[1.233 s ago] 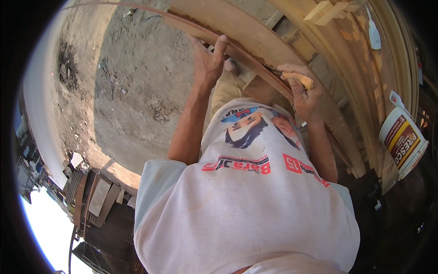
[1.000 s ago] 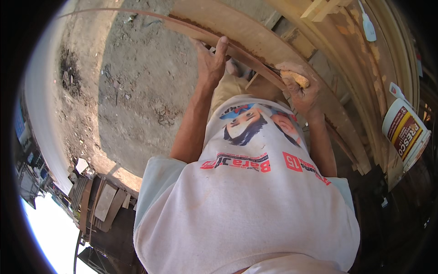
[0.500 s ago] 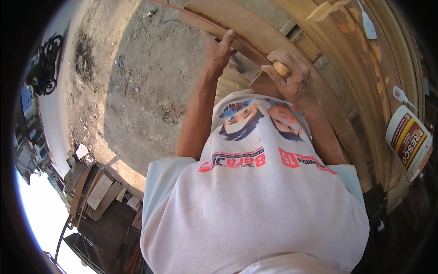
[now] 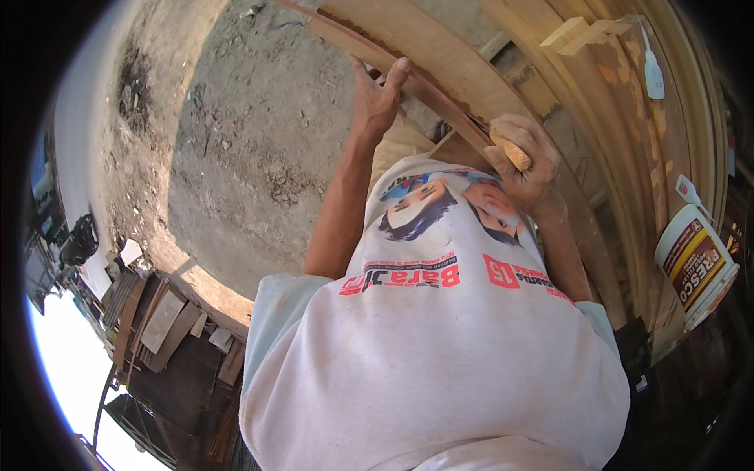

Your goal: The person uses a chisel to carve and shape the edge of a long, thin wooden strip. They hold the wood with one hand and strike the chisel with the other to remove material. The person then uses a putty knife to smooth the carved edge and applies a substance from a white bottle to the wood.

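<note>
At 12 o'clock the left hand [image 4: 377, 102] grips a long, narrow reddish-brown wooden strip [image 4: 436, 104] — thumb laid against it — and the strip slants from 12 toward 2 o'clock. There the right hand [image 4: 540, 166] is wrapped around a stubby yellow-brown tool handle [image 4: 512, 153], just beside the strip. A white plastic bucket with a maroon-and-yellow label [image 4: 695, 263] sits at 3 o'clock

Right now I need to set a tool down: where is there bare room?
Mostly bare: the shaded ground, between the left forearm and the sunlit strip, lightly littered. Crowded: the right side, with curved planks, the white bucket and the right hand gripping a handle.
</note>
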`<state>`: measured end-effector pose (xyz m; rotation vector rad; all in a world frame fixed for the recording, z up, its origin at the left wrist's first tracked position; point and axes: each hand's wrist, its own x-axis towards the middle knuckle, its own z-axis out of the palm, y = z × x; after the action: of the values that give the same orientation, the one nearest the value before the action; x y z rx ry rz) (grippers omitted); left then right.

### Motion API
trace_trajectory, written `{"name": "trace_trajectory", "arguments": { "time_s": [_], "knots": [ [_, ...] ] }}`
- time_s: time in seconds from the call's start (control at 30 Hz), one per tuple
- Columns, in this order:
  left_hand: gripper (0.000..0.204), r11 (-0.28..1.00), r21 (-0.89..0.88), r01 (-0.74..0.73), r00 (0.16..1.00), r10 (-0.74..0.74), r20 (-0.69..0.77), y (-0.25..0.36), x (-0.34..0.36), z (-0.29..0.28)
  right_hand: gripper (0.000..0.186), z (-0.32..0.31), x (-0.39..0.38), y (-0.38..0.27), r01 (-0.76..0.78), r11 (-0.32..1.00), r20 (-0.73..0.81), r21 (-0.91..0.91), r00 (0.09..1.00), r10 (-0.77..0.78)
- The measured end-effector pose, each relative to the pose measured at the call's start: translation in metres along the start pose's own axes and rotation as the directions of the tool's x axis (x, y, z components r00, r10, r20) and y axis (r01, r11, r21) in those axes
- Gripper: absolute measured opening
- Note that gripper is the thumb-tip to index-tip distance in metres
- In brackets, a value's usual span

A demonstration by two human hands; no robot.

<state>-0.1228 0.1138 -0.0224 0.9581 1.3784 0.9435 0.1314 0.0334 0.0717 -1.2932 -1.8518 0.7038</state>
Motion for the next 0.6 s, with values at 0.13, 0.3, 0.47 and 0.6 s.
{"name": "trace_trajectory", "arguments": {
  "time_s": [0.13,0.3,0.47,0.6],
  "knots": [
    [0.103,0.998,-0.026,0.063,0.998,-0.062,0.033,0.008,0.002,-0.005,0.030,-0.008,-0.011,-0.010,-0.057,0.998,0.044,-0.004,0.997,0.057],
    [0.094,0.994,-0.076,0.074,0.997,-0.071,0.042,0.007,0.004,-0.004,0.030,-0.006,-0.010,-0.005,-0.004,0.999,-0.050,-0.041,0.999,0.002],
    [0.088,0.994,-0.053,0.091,0.993,-0.087,0.075,0.009,0.004,-0.008,0.029,-0.005,-0.019,0.009,-0.111,0.989,-0.139,0.094,0.983,0.123],
    [0.089,0.995,-0.070,0.072,0.996,-0.068,0.065,0.012,0.004,-0.006,0.029,-0.018,0.002,-0.014,0.044,0.999,-0.031,-0.017,0.999,-0.045]
  ]
}}
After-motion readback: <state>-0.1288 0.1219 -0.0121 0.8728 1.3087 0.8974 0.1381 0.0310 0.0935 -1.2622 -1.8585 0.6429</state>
